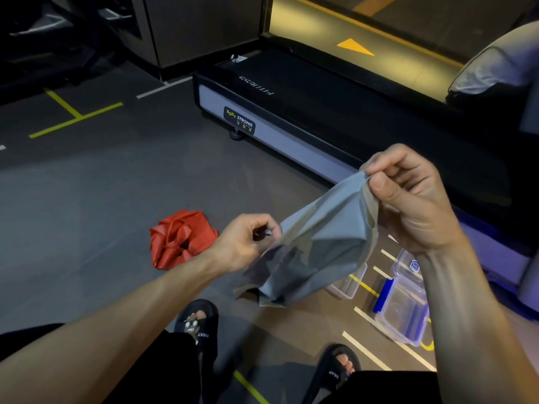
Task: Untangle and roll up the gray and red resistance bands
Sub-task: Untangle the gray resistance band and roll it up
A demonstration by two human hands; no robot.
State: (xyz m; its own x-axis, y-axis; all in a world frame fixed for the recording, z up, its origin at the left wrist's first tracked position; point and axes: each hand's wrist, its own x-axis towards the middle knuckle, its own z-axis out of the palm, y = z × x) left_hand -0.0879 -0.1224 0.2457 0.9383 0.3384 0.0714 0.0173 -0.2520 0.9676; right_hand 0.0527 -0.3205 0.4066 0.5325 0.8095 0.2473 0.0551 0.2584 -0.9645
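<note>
A: Where's the gray resistance band [323, 246]?
B: Held up, crumpled; right hand [408, 196] pinches its top edge, left hand [248, 243] grips its side, fingertips hidden.
A: The red resistance band [180, 239]?
B: Bunched on the floor [87, 199], left of both hands; its folds are hard to make out

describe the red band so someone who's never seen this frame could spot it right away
Start at the treadmill across the upper right, then drop to the dark floor in front of its near corner. The red band lies there in a crumpled heap, left of the left hand. It is the only red thing, and untouched; the gray band is held up in both hands.
</note>
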